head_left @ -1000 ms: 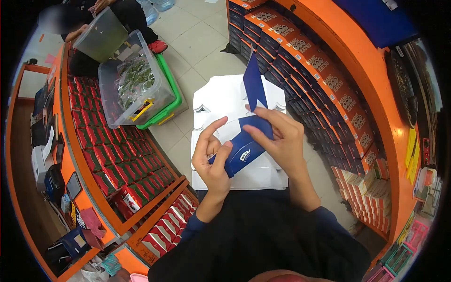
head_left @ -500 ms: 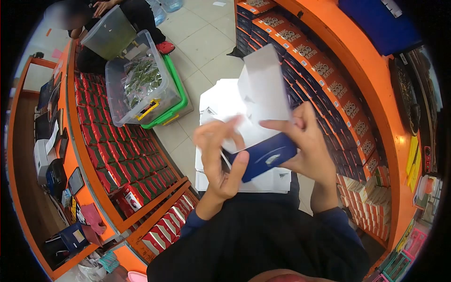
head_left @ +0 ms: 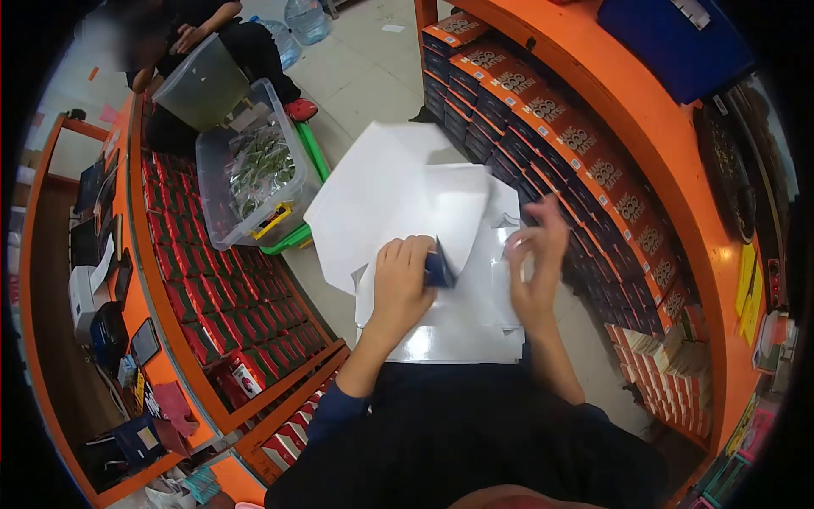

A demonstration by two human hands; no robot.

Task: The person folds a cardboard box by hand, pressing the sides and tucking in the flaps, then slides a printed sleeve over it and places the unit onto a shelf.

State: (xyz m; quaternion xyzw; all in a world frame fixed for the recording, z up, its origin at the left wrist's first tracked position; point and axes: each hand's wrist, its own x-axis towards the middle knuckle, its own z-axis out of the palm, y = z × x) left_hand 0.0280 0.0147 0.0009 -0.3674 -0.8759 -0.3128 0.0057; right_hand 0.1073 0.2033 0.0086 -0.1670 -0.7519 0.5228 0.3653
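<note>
My left hand (head_left: 404, 284) is closed on a carton sheet (head_left: 373, 204), whose white inner face spreads out above it. A dark blue part of the sheet shows beside the fingertips. My right hand (head_left: 536, 276) is apart from the sheet, thumb and forefinger curved, with nothing seen between them and some motion blur. Below both hands lies a stack of flat white sheets (head_left: 471, 339) on my lap.
On the left, a shelf holds rows of red boxes (head_left: 216, 276). A clear bin (head_left: 225, 212) with bagged leaves stands on a green-lidded one. A person in dark clothes (head_left: 246, 51) sits behind it. Dark boxes (head_left: 543, 157) fill the curved orange shelf (head_left: 632, 110) on the right.
The folded carton has swung open and left, its white face now wide. My right hand has let go and moved right; my left hand now grips the blue part.
</note>
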